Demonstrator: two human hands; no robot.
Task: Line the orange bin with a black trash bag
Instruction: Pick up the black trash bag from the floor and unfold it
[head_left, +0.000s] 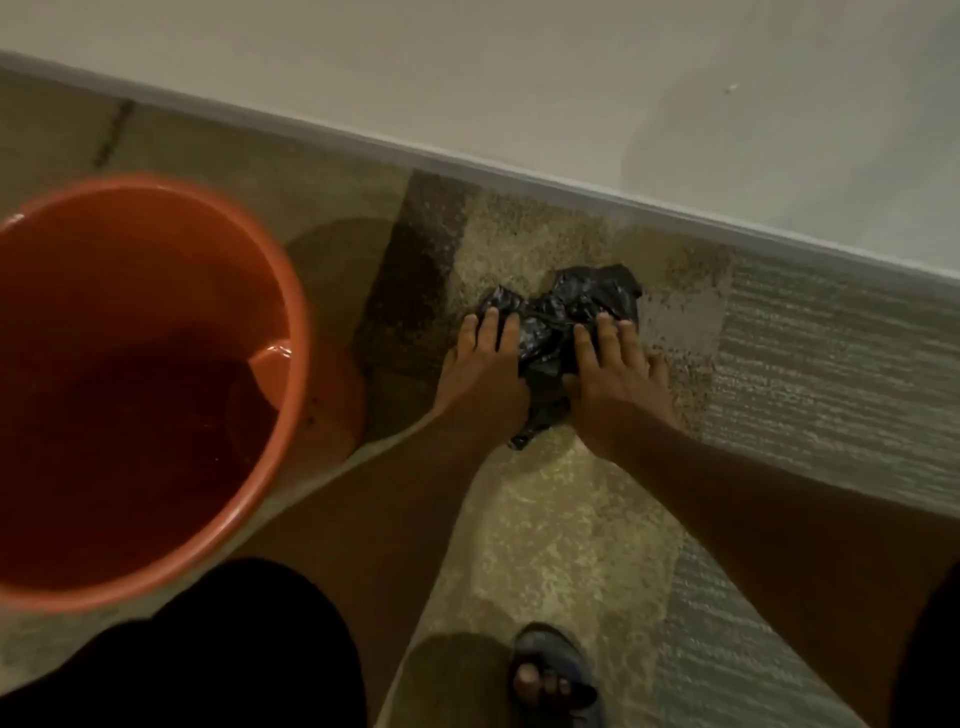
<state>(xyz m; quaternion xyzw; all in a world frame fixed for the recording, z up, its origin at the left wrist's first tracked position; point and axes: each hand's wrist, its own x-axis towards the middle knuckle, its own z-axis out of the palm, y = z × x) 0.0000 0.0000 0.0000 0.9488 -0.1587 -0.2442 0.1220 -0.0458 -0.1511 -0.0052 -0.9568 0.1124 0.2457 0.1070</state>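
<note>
On the floor (571, 525) near the wall (519, 67), a crumpled black trash bag (558, 317) lies bunched in a small wad, with both hands pressed onto it: the left hand (485, 369) has its fingers spread flat over the bag's left part, and the right hand (613, 379) covers the right part, thumb tucked against the plastic, so both seem to be gathering or gripping the bag rather than lying loose. The orange bin (291, 291) stands upright well to the left, apart from the bag, open and unlined, its inside dark. This looks like the opening step, taking up the bag. Next, I judge, the wad has to be shaken out, its mouth found and spread, then lowered into the bin and folded over the rim
</note>
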